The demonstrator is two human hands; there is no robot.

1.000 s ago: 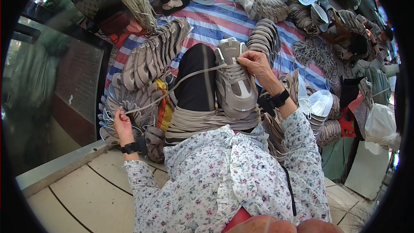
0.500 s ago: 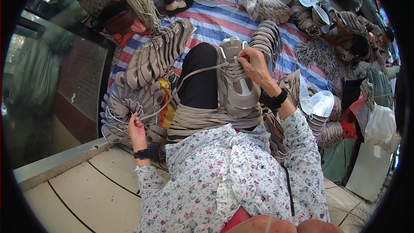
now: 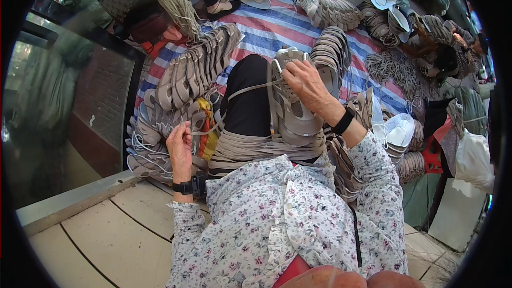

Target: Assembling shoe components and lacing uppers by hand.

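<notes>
A grey-beige shoe upper (image 3: 298, 126) lies over my lap, toe toward me, beside my black-clad left knee. My right hand (image 3: 309, 86) is closed over its lacing area, fingertips pinching at the left row of eyelets; the hand covers much of the lacing. From those fingertips a flat beige shoelace (image 3: 240, 93) runs left across my knee and curves down. My left hand (image 3: 180, 141), at the left of my lap, pinches the lace's other stretch between closed fingers. A thick bundle of beige laces (image 3: 261, 149) lies across my lap.
Stacked shoe uppers (image 3: 197, 64) stand ahead on the left, with another stack (image 3: 329, 56) right of the knee. More uppers (image 3: 146, 146) heap by my left hand. A striped sheet (image 3: 272, 21) covers the ground. A glass panel (image 3: 69, 112) stands left. Other people sit farther off.
My right hand has shifted left across the upper, from the right side of the lacing to the left. My left hand has come slightly right and up, and the lace sags more.
</notes>
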